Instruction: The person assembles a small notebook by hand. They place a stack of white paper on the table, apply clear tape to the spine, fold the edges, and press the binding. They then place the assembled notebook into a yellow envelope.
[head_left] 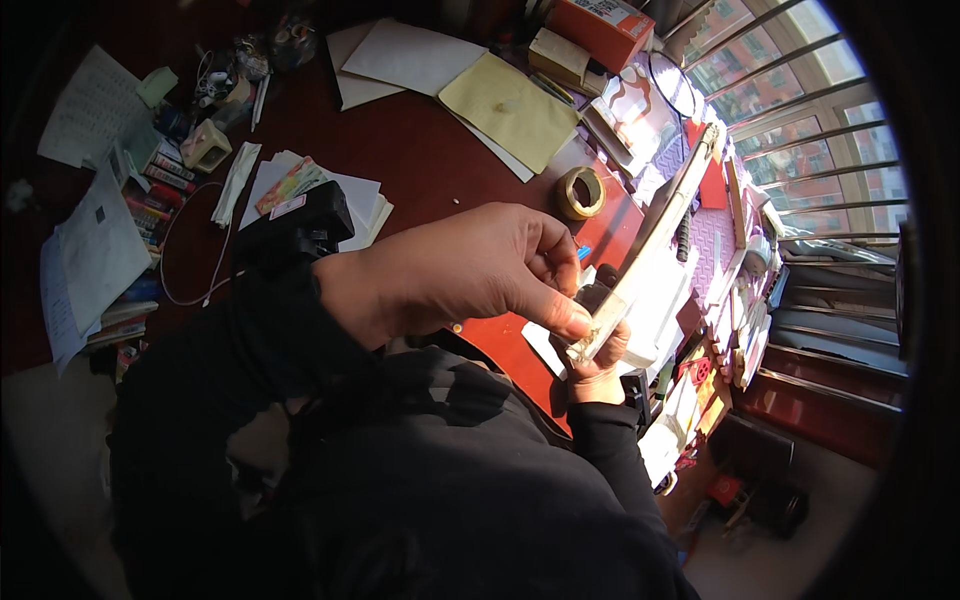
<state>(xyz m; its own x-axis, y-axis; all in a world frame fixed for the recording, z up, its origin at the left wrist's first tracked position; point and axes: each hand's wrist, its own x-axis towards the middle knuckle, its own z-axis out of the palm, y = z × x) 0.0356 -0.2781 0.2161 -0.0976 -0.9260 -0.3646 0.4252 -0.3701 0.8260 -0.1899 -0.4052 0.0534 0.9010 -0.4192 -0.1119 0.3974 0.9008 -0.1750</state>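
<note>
A long, narrow, cream-coloured strip (650,243) slants up from my hands toward the window; I cannot tell exactly what it is. My right hand (604,368) grips its near end from beneath, its fingers partly hidden behind the strip. From the left, my left hand (480,268) reaches across, its fingers curled and closed. Its thumb tip presses on the strip's near end. Whether a smaller piece sits between that thumb and the fingers is hidden.
A roll of tape (581,193) stands on the dark red desk (400,150) beyond my left hand. Yellow paper (508,108) and white sheets lie farther back. At left are a black device (300,222), a cable and books. Sunlit clutter lines the barred window (815,130) at right.
</note>
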